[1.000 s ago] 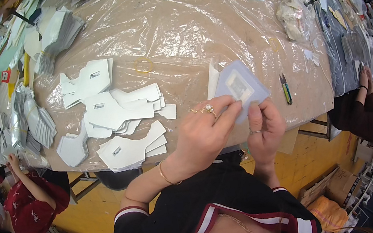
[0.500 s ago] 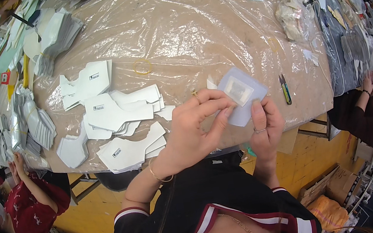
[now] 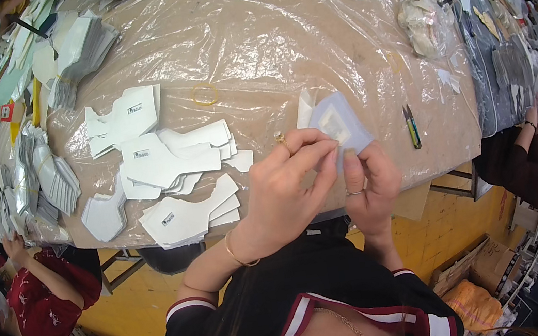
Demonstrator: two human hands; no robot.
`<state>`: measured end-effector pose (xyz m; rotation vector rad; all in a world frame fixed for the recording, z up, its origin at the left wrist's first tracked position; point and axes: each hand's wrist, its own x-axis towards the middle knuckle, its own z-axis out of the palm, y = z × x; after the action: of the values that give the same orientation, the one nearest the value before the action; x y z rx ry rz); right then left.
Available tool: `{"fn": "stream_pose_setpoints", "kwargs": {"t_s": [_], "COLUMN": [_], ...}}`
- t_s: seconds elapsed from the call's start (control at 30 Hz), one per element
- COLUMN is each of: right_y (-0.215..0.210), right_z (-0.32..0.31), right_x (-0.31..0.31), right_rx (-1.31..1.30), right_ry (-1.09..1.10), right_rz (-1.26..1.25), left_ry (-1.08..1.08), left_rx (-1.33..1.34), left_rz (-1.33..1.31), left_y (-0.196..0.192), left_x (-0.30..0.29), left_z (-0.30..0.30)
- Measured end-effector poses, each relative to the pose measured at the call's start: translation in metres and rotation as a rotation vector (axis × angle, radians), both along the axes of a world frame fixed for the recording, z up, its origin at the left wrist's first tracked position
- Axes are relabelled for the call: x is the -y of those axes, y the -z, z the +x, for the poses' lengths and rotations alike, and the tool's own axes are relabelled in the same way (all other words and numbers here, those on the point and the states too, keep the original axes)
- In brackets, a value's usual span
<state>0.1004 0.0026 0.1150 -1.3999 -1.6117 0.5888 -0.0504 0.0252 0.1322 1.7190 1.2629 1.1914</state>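
Note:
A pale bluish, translucent square sheet (image 3: pixel 358 129), with a whitish rectangular patch at its middle, is held above the table in front of me. My right hand (image 3: pixel 373 184) grips its lower edge, thumb on top. My left hand (image 3: pixel 291 182) is closed in a pinch, thumb and index fingertips against the near-left side of the patch; what lies between them is too small to make out. Left of my hands are stacks of white cut pieces (image 3: pixel 168 160), several with a dark printed mark. Just beyond the sheet shows a small white strip (image 3: pixel 305 108).
Yellow-and-black thread snips (image 3: pixel 412 127) rest on the plastic-covered table (image 3: pixel 232 49) to my right. A clear bag (image 3: pixel 426 22) sits farther back there. Bundled grey-white pieces (image 3: pixel 77 54) crowd the left side. Co-workers' arms (image 3: pixel 39 269) (image 3: pixel 526 135) reach in at both sides.
The sheet has turned and tilted, and its near edge has drawn closer to my left fingers. My right hand has moved slightly left, and more of the white strip behind the sheet shows.

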Motion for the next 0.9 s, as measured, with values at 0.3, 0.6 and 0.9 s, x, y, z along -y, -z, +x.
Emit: {"fn": "stream_pose_setpoints", "kwargs": {"t_s": [0.3,0.6,0.9], "right_y": [0.0016,0.0041,0.0023], "right_z": [0.0013,0.0026,0.0014], "right_x": [0.0014,0.0003,0.0007], "right_rx": [-0.045,-0.081,-0.054], "right_ry": [-0.011,-0.012,-0.021], "right_rz": [-0.032,-0.026,-0.035], "left_ry": [0.099,0.098,0.078], "left_rx": [0.070,0.048,0.041], "left_rz": [-0.134,-0.047,-0.031], "left_y": [0.0005,-0.0002,0.0011], "left_x": [-0.0080,-0.0049,-0.0065], "left_z": [-0.0079,-0.0047,-0.0053]}}
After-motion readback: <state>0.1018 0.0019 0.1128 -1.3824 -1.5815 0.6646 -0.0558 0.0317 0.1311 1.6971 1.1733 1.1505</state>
